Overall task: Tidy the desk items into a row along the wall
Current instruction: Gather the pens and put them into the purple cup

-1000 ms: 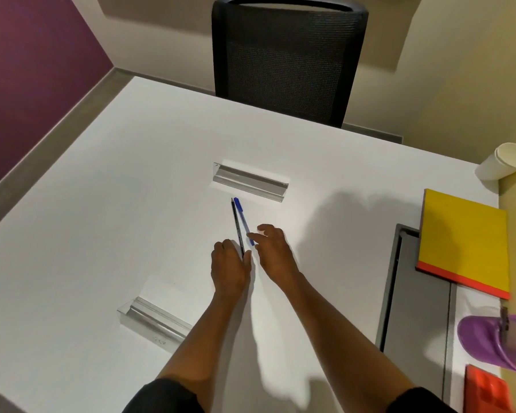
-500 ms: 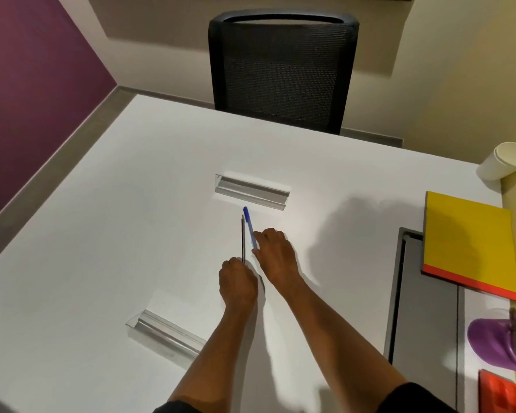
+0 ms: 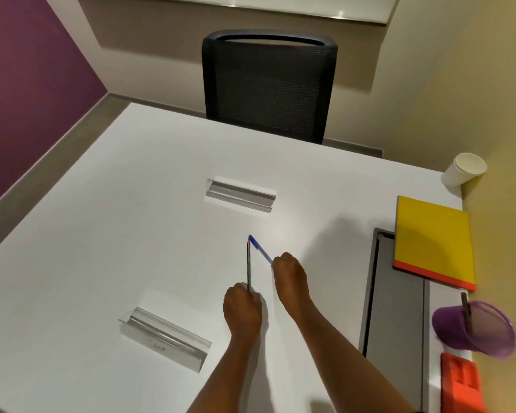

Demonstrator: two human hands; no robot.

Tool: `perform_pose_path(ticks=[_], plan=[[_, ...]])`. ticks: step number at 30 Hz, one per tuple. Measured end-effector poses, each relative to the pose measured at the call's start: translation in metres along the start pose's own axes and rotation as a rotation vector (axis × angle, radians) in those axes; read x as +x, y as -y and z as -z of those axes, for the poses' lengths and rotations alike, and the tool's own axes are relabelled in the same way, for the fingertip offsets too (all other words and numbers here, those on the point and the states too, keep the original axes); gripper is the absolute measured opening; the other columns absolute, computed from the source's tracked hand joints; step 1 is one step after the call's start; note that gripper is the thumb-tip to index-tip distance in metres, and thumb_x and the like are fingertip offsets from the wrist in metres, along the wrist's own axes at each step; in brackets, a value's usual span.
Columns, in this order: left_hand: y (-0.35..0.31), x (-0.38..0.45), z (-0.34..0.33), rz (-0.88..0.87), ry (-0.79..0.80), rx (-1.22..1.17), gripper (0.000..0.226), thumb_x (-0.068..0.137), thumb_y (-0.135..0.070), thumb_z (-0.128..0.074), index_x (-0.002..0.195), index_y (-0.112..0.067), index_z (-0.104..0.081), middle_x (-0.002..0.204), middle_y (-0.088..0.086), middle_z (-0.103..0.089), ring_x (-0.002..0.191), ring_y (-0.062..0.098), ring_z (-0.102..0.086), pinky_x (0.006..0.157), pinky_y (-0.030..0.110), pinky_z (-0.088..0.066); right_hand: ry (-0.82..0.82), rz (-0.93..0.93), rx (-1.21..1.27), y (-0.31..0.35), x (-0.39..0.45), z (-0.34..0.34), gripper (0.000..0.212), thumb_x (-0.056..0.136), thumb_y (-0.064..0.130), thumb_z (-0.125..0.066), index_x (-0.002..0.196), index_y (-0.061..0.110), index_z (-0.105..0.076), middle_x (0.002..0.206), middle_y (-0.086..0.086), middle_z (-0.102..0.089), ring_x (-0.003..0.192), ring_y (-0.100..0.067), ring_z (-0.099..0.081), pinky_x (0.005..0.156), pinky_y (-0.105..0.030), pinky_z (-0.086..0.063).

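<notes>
My left hand (image 3: 242, 311) grips the near end of a thin dark pen (image 3: 248, 265), which points away from me above the white desk (image 3: 108, 234). A blue pen (image 3: 260, 249) sticks out to the upper left of my right hand (image 3: 290, 277), whose fingers are curled round its lower end. The two pen tips nearly meet. Along the yellow wall on the right stand a white paper cup (image 3: 463, 173), a yellow notebook with an orange edge (image 3: 435, 241), a purple mesh holder (image 3: 475, 330) lying on its side and an orange object (image 3: 462, 386).
Two clear acrylic stands lie on the desk, the far stand (image 3: 240, 195) ahead and the near stand (image 3: 164, 336) to my left. A grey cable hatch (image 3: 395, 293) is set into the desk at right. A black mesh chair (image 3: 267, 84) stands behind the far edge.
Both hands closed on the pens and raised them off the desk; the pens now splay apart at my hands. The view tilted up.
</notes>
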State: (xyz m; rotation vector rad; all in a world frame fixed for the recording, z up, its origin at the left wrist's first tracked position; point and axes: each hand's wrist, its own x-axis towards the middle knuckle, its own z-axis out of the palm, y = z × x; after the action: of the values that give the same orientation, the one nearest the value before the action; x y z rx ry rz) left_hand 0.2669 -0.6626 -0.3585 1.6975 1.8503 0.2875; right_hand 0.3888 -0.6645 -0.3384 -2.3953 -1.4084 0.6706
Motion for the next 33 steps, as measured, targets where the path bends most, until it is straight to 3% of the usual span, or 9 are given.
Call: perform_pose_path(ticks=[4, 10, 13, 16, 19, 22, 26, 29, 33], plan=[[-0.014, -0.026, 0.006, 0.046, 0.074, -0.138, 0.008, 0.081, -0.01, -0.06, 0.074, -0.007, -0.06, 0.069, 0.001, -0.062, 0.065, 0.019, -0.059, 0.057, 0.023, -0.043, -0.025, -0.135, 0.099, -0.024, -0.022, 0.01, 0.01, 0.087, 0.008, -0.063, 0.097, 0.006, -0.062, 0.096, -0.009, -0.066, 0.088, -0.023, -0.066, 0.066, -0.019, -0.043], [-0.028, -0.054, 0.013, 0.053, 0.19, -0.32, 0.006, 0.076, -0.006, -0.064, 0.079, -0.01, -0.06, 0.064, -0.002, -0.058, 0.061, 0.016, -0.054, 0.053, 0.013, -0.037, 0.045, -0.194, 0.172, -0.059, -0.061, 0.018, 0.042, 0.085, 0.003, -0.061, 0.127, 0.008, -0.057, 0.124, -0.01, -0.061, 0.111, -0.024, -0.06, 0.091, -0.023, -0.046], [-0.036, -0.069, 0.017, 0.073, 0.26, -0.437, 0.01, 0.074, -0.004, -0.059, 0.08, -0.005, -0.067, 0.066, 0.004, -0.066, 0.064, 0.022, -0.063, 0.061, 0.024, -0.051, 0.041, -0.16, 0.198, -0.073, -0.081, 0.026, 0.034, 0.087, 0.005, -0.054, 0.12, 0.005, -0.062, 0.117, -0.011, -0.065, 0.105, -0.026, -0.061, 0.08, -0.015, -0.04], [-0.051, -0.088, 0.023, 0.04, 0.388, -0.539, 0.014, 0.076, 0.003, -0.055, 0.07, 0.0, -0.067, 0.059, 0.007, -0.067, 0.055, 0.02, -0.063, 0.057, 0.025, -0.053, -0.05, -0.191, 0.342, -0.084, -0.103, 0.043, 0.025, 0.084, 0.005, -0.052, 0.103, 0.001, -0.067, 0.102, -0.011, -0.069, 0.09, -0.024, -0.061, 0.075, -0.019, -0.042], [-0.066, -0.099, 0.025, 0.012, 0.567, -0.675, 0.011, 0.078, 0.006, -0.059, 0.08, 0.004, -0.07, 0.074, 0.017, -0.073, 0.073, 0.029, -0.073, 0.074, 0.037, -0.059, -0.153, -0.211, 0.481, -0.099, -0.122, 0.063, 0.014, 0.082, 0.001, -0.063, 0.091, 0.011, -0.063, 0.091, -0.002, -0.067, 0.081, -0.016, -0.061, 0.075, -0.023, -0.05], [-0.086, -0.113, 0.025, -0.011, 0.665, -0.699, 0.005, 0.08, 0.007, -0.064, 0.085, 0.007, -0.065, 0.078, 0.016, -0.074, 0.079, 0.03, -0.073, 0.072, 0.032, -0.059, -0.21, -0.272, 0.57, -0.111, -0.137, 0.084, 0.012, 0.086, 0.008, -0.065, 0.096, 0.012, -0.061, 0.092, 0.001, -0.065, 0.087, -0.015, -0.063, 0.081, -0.025, -0.053], [-0.114, -0.131, 0.018, -0.081, 0.718, -0.704, 0.017, 0.073, 0.005, -0.072, 0.082, 0.006, -0.057, 0.084, 0.028, -0.068, 0.082, 0.034, -0.07, 0.074, 0.035, -0.056, -0.375, -0.283, 0.576, -0.13, -0.158, 0.112, 0.004, 0.089, 0.015, -0.064, 0.091, 0.014, -0.061, 0.087, -0.001, -0.068, 0.082, -0.016, -0.065, 0.075, -0.026, -0.055], [-0.136, -0.147, 0.009, -0.174, 0.738, -0.672, 0.019, 0.074, 0.001, -0.073, 0.084, 0.008, -0.058, 0.082, 0.019, -0.071, 0.083, 0.028, -0.068, 0.073, 0.032, -0.053, -0.482, -0.303, 0.551, -0.148, -0.176, 0.13, 0.004, 0.089, 0.014, -0.064, 0.088, 0.018, -0.062, 0.084, -0.001, -0.067, 0.081, -0.015, -0.066, 0.075, -0.035, -0.057], [-0.162, -0.172, -0.003, -0.27, 0.765, -0.675, 0.016, 0.078, -0.003, -0.072, 0.09, -0.004, -0.061, 0.086, 0.012, -0.074, 0.087, 0.019, -0.072, 0.076, 0.035, -0.056, -0.594, -0.328, 0.515, -0.174, -0.195, 0.146, 0.011, 0.087, 0.014, -0.065, 0.086, 0.024, -0.062, 0.088, -0.001, -0.065, 0.082, -0.013, -0.064, 0.076, -0.037, -0.057]])
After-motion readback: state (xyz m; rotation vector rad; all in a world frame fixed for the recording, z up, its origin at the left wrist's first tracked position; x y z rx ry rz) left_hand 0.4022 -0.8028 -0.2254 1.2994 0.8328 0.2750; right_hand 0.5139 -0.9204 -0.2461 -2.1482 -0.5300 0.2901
